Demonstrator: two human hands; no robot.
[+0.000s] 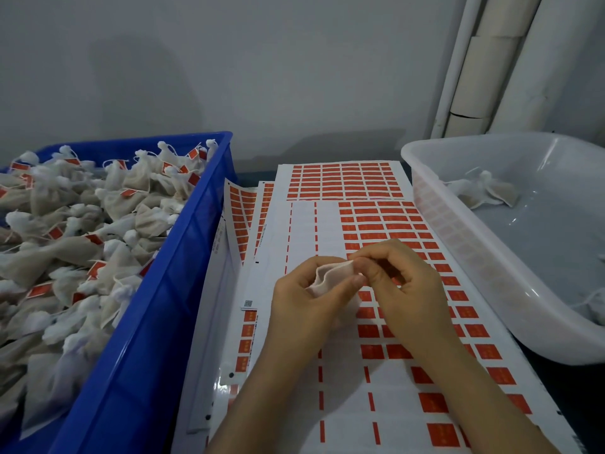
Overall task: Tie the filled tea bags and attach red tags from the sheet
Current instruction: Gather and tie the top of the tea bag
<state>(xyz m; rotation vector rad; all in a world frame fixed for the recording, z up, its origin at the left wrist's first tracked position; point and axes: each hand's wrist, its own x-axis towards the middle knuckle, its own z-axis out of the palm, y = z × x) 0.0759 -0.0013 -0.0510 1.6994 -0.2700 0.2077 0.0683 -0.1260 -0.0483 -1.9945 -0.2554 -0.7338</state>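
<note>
So I'm holding one small off-white mesh tea bag [330, 276] up between both hands, right over the middle of the sticker sheets. My left hand [304, 299] is cupping the body of it with fingers curled round, and my right hand [402, 283] is pinching the top edge at its right end, thumb and forefinger closed on the fabric. The bag's long axis is running roughly left to right, slightly tilted up toward my right fingers, so the neck that needs cinching is sitting on the right-hand side. I'm guessing the tying pull comes from that hand. I can't make out the string itself.

Under my hands I'm working over the glossy white backing sheet of small red rectangular tags [386, 224]. The near-left columns are already peeled bare, and the nearest full tags are lying just right of and beyond my right hand. More sheets are fanning out underneath to the left.

On the left, the deep blue plastic crate [157, 322] is heaped with soft, crinkly tied bags [82, 231] wearing red tags. On the right, the translucent white plastic tub [474, 244] is holding only a few limp untagged bags [481, 191] at the far end and near edge.
</note>
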